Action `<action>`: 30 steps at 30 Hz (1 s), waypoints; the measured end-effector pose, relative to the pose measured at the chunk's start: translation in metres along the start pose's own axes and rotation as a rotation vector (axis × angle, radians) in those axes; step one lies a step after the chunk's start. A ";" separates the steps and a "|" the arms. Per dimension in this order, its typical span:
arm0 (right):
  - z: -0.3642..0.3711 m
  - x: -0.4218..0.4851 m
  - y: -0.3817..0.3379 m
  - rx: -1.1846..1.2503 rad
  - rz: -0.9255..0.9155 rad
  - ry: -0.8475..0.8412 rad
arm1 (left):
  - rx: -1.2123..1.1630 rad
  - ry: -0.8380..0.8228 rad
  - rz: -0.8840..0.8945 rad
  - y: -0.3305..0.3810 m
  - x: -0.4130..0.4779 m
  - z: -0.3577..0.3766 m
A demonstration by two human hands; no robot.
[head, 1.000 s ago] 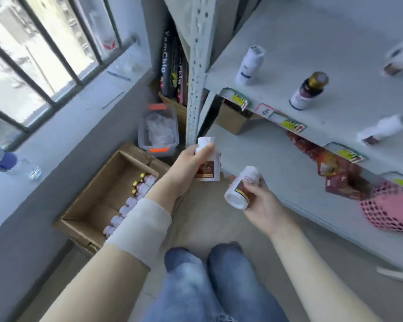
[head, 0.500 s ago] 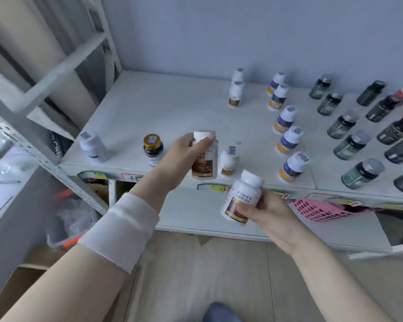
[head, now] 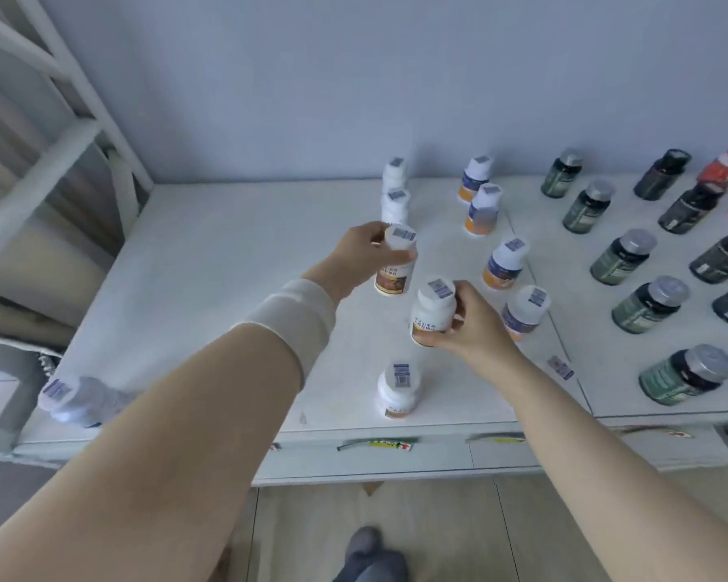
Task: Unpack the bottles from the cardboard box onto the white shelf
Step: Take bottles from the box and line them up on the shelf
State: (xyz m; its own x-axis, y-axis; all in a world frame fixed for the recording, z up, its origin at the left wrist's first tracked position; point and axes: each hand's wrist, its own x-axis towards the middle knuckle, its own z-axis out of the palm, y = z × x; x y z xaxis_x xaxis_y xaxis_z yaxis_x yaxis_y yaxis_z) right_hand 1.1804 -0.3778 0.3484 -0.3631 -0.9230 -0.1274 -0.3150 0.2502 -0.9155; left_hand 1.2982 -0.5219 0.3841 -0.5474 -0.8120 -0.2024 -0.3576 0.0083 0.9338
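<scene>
At the front lip of the white shelf (head: 211, 312), a lone white bottle (head: 398, 388) stands upright close to the edge. A blurred bottle (head: 76, 399) sits at the left corner, and whether it is upright or tipped cannot be told. Just beyond, the right hand (head: 473, 325) grips a white-capped bottle (head: 433, 308), fingers wrapped round its body and its base low over the shelf. Farther in, the left hand (head: 360, 256) clasps a brown-labelled bottle (head: 396, 266) below its cap, in front of two white bottles (head: 394, 195) near the back wall. The cardboard box is out of view.

The hazards appear to lie in the crowding. Either forearm, drawing back, could sweep the lone white bottle off the lip. The two held bottles are near each other and could clash as they are set down. The right hand's knuckles sit just beside the orange-labelled row (head: 505, 262) — a careless release could topple one. A long reach with the left could nudge the back pair.
</scene>
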 end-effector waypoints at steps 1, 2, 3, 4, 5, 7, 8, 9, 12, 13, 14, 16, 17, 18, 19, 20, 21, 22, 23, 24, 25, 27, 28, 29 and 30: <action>0.006 0.006 0.005 -0.016 0.009 -0.017 | 0.027 -0.004 -0.007 -0.006 0.009 0.002; 0.013 0.011 0.008 -0.022 0.011 -0.030 | 0.042 0.002 -0.014 -0.011 0.017 0.004; 0.020 0.015 0.011 -0.028 0.009 -0.031 | 0.041 0.012 -0.022 -0.017 0.024 0.006; 0.026 0.020 0.013 -0.042 0.004 -0.024 | 0.032 0.017 -0.027 -0.023 0.030 0.008; 0.032 0.023 0.016 -0.060 0.000 -0.016 | 0.027 0.015 -0.032 -0.027 0.035 0.009; 0.041 0.027 0.024 -0.093 0.012 -0.004 | 0.019 -0.001 -0.040 -0.037 0.040 0.014; 0.043 0.027 0.027 -0.097 0.028 0.000 | 0.007 -0.002 -0.037 -0.040 0.041 0.017; 0.044 0.026 0.030 -0.094 0.041 0.003 | -0.003 0.006 -0.026 -0.043 0.042 0.021; 0.043 0.024 0.036 -0.090 0.063 0.002 | -0.010 0.030 0.026 -0.047 0.042 0.030; 0.042 0.024 0.036 -0.087 0.068 0.002 | -0.007 0.034 0.034 -0.048 0.042 0.031; 0.042 0.023 0.036 -0.085 0.070 0.004 | -0.007 0.035 0.039 -0.048 0.042 0.030; 0.042 0.023 0.037 -0.087 0.067 -0.001 | -0.007 0.037 0.050 -0.049 0.041 0.029; 0.043 0.023 0.038 -0.090 0.063 -0.005 | -0.003 0.041 0.053 -0.050 0.040 0.030; 0.043 0.023 0.039 -0.096 0.058 -0.005 | 0.002 0.048 0.055 -0.051 0.040 0.032; 0.043 0.023 0.040 -0.100 0.052 -0.002 | 0.008 0.058 0.057 -0.052 0.039 0.033; 0.043 0.023 0.040 -0.103 0.044 -0.003 | 0.016 0.066 0.061 -0.052 0.039 0.034; 0.043 0.023 0.040 -0.114 0.037 -0.012 | 0.026 0.071 0.065 -0.051 0.038 0.034; 0.043 0.022 0.039 -0.129 0.029 -0.027 | 0.039 0.069 0.065 -0.051 0.037 0.033; 0.043 0.022 0.038 -0.133 0.029 -0.041 | 0.053 0.055 0.060 -0.049 0.035 0.031; 0.043 0.020 0.037 -0.121 0.032 -0.053 | 0.066 0.038 0.053 -0.047 0.031 0.028; 0.041 0.018 0.035 -0.112 0.031 -0.060 | 0.080 0.026 0.049 -0.045 0.027 0.025; 0.036 0.012 0.028 -0.129 0.003 -0.043 | 0.125 0.033 0.041 -0.040 0.014 0.014; 0.031 0.007 0.024 -0.165 -0.021 -0.028 | 0.169 0.048 0.028 -0.038 0.006 0.007; 0.025 0.001 0.018 -0.226 -0.056 -0.016 | 0.230 0.076 0.020 -0.036 -0.006 -0.001; 0.017 0.000 0.013 -0.298 -0.092 0.007 | 0.311 0.102 0.019 -0.034 -0.012 -0.009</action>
State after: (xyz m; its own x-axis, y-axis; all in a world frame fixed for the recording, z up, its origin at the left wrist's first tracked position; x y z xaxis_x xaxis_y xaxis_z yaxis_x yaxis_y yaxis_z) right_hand 1.1910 -0.3790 0.3301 -0.3263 -0.9442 -0.0454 -0.5901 0.2410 -0.7706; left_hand 1.3238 -0.5171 0.3570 -0.4830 -0.8643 -0.1408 -0.5710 0.1890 0.7989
